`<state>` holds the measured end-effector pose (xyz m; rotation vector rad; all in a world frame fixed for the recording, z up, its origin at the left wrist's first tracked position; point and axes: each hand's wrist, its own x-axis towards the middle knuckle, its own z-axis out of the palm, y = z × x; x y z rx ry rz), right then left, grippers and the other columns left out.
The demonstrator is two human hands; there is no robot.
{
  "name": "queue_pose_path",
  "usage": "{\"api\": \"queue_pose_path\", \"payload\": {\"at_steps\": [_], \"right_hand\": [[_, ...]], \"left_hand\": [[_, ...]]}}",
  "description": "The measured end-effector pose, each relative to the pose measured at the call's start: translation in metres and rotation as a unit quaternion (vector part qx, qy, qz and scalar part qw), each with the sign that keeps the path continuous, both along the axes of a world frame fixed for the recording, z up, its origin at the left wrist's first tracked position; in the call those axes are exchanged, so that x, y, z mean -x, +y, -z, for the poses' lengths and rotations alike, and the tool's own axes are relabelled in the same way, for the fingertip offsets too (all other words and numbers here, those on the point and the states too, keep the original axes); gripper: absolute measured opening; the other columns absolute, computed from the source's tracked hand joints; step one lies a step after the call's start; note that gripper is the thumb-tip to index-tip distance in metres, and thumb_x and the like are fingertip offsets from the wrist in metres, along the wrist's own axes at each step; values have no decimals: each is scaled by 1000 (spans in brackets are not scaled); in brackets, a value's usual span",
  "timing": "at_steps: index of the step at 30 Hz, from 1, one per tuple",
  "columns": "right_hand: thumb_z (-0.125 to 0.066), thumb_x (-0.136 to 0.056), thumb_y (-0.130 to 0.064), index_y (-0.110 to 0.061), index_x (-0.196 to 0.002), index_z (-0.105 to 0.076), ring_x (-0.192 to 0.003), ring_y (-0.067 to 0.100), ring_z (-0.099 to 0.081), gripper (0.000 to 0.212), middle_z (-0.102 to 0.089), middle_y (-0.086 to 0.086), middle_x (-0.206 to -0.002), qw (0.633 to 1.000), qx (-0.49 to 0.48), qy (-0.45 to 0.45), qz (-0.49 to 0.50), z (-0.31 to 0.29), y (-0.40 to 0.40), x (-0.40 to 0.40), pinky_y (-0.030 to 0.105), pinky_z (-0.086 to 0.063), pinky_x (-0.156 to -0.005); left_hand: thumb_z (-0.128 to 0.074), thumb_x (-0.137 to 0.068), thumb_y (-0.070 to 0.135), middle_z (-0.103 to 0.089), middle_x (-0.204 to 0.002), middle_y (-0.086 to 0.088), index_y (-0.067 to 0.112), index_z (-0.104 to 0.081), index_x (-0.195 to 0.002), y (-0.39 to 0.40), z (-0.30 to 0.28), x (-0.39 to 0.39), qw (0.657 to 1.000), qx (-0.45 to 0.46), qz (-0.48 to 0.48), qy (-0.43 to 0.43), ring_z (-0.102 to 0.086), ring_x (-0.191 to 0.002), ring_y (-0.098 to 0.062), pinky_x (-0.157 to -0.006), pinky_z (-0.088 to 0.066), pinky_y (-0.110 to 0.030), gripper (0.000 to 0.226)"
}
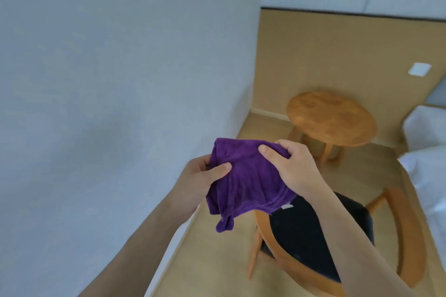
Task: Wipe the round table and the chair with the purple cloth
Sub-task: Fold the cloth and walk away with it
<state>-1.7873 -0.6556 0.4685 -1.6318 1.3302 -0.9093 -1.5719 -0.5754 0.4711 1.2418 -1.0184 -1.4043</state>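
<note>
A purple cloth (246,183) hangs in the air in front of me, held by both hands. My left hand (200,178) pinches its left edge with thumb on top. My right hand (292,164) grips its upper right corner with curled fingers. Below the cloth stands a wooden chair (407,231) with a black seat, partly hidden by my right forearm. Farther back, a small round wooden table (330,118) sits in the corner, apart from both hands.
A pale wall (120,79) runs close along my left. A tan wall panel (337,55) with a white socket plate (419,69) is behind the table. White bedding (427,152) lies at the right edge. Light wooden floor (212,260) shows between wall and chair.
</note>
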Motion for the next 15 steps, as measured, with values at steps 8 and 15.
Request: {"api": "queue_pose_path", "payload": {"at_steps": [8,15], "right_hand": [[-70,-91,-51,-7,-77,-65,-66,29,-66,46,-65,13,-68,977,83,-26,-197,-72,26,-75,45,-53,-63],[-72,-94,-42,-1,-71,-56,-55,16,-47,49,-48,0,-57,924,116,-41,-363,-91,81,-111,34,-39,-58]], "left_hand": [[-61,-94,29,-72,-122,-18,6,-72,-116,86,-43,-32,979,81,-183,31,-69,-115,-35,-95,-58,-40,33],[-59,-93,36,-74,-117,-19,-5,-66,-117,188,-52,-12,926,72,-370,28,-70,-112,-35,-106,-49,-54,48]]}}
